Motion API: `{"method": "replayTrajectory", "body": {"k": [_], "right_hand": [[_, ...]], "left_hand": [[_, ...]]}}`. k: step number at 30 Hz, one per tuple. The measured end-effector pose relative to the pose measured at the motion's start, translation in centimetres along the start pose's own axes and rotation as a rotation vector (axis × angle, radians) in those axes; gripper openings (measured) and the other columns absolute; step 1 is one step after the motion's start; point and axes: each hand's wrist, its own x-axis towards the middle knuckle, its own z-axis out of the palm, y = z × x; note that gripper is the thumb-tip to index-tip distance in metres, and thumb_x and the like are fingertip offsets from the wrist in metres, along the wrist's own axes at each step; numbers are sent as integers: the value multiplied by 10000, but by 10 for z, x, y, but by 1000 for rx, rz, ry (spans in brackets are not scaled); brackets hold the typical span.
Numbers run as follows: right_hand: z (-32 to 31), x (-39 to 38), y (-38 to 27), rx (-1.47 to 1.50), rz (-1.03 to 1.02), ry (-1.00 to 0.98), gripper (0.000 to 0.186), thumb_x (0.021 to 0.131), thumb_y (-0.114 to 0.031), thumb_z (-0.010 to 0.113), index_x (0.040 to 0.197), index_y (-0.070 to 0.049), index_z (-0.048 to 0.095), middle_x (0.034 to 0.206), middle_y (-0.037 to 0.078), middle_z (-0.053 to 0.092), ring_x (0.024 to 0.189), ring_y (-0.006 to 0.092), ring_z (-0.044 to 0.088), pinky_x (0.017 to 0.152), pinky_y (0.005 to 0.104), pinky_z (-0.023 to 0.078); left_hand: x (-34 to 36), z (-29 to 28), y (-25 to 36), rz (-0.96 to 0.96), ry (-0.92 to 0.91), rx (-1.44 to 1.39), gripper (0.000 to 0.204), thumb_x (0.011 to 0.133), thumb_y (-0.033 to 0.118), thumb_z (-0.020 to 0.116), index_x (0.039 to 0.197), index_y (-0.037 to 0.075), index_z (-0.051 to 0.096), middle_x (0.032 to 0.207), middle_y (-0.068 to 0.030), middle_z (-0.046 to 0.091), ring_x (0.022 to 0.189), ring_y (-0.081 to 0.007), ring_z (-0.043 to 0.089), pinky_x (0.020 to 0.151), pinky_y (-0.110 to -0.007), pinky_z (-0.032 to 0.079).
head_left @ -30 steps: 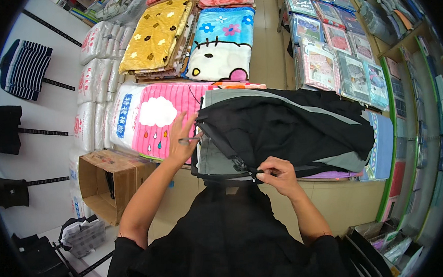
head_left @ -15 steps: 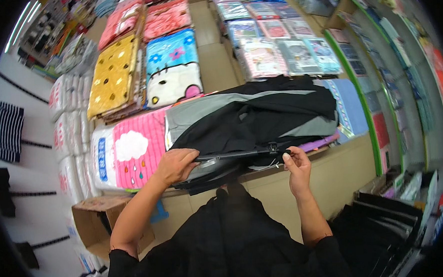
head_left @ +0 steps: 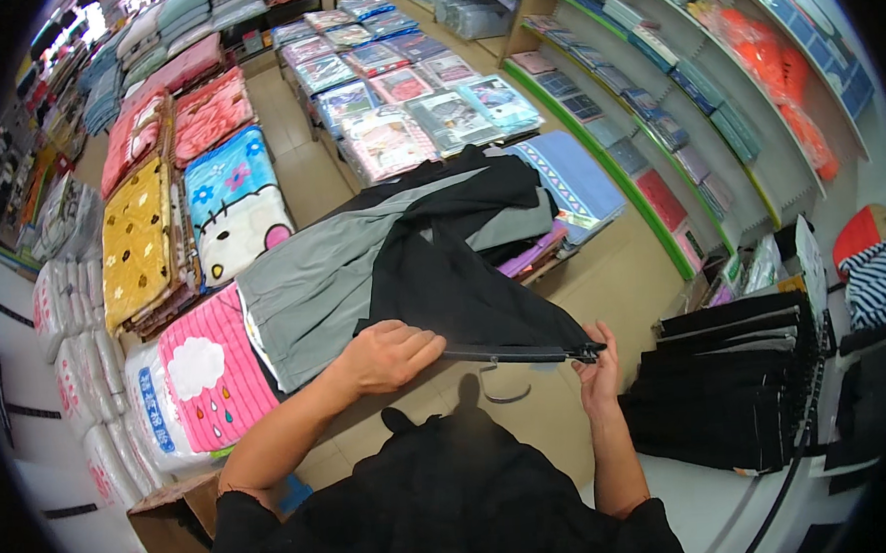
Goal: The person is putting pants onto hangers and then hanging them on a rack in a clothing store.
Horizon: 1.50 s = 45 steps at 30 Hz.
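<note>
A dark clip hanger stretches between my hands, its metal hook hanging down toward me. My left hand is closed around the hanger's left end, together with the edge of a black garment that looks like trousers. At the other end, my right hand pinches the black clip at the garment's corner. From the hanger the black cloth runs away from me onto a pile, where grey garments and more black cloth lie. Fingers of my left hand are partly hidden underneath.
Folded blankets and a pink striped package lie left of the garments. Beyond stands a table of packaged bedding. A green-edged shelf rises at the right, with hanging black trousers below. A cardboard box sits at lower left.
My view has turned to the right. Both hands have drawn the hanger nearer, pulling the black garment taut off the pile; the hook now hangs in sight over the floor.
</note>
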Motion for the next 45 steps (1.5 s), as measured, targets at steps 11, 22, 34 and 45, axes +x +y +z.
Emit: {"method": "replayTrajectory", "body": {"k": [11, 22, 34, 45], "right_hand": [[-242, 38, 38, 524, 53, -198, 601, 1106, -531, 471, 1514, -104, 578, 1578, 90, 581, 1457, 317, 525, 1247, 507, 395], [-471, 64, -41, 857, -33, 122, 592, 1117, -534, 454, 1549, -142, 553, 1601, 85, 559, 1468, 314, 507, 1256, 561, 356], [-564, 19, -66, 72, -322, 1023, 214, 1040, -259, 619, 1154, -79, 598, 881, 39, 648, 776, 148, 668, 683, 289, 478], [-476, -13, -183, 191, -279, 153, 434, 1119, -362, 587, 1388, -22, 571, 1280, 146, 735, 981, 224, 767, 802, 304, 540]], "left_hand": [[202, 80, 137, 237, 120, -244, 267, 919, 207, 704, 1139, 56, 716, 1041, -41, 763, 902, -185, 758, 845, -317, 615], [420, 215, 270, 196, 95, -472, 312, 849, 134, 819, 1122, 26, 713, 909, -122, 746, 768, -301, 750, 670, -391, 611], [532, 284, 350, 98, -64, -609, 251, 962, 182, 787, 1156, 49, 701, 825, -115, 718, 667, -310, 706, 560, -410, 536], [560, 297, 405, 391, -201, -622, 240, 973, 206, 774, 1143, 59, 689, 791, -111, 683, 661, -316, 708, 566, -423, 550]]}}
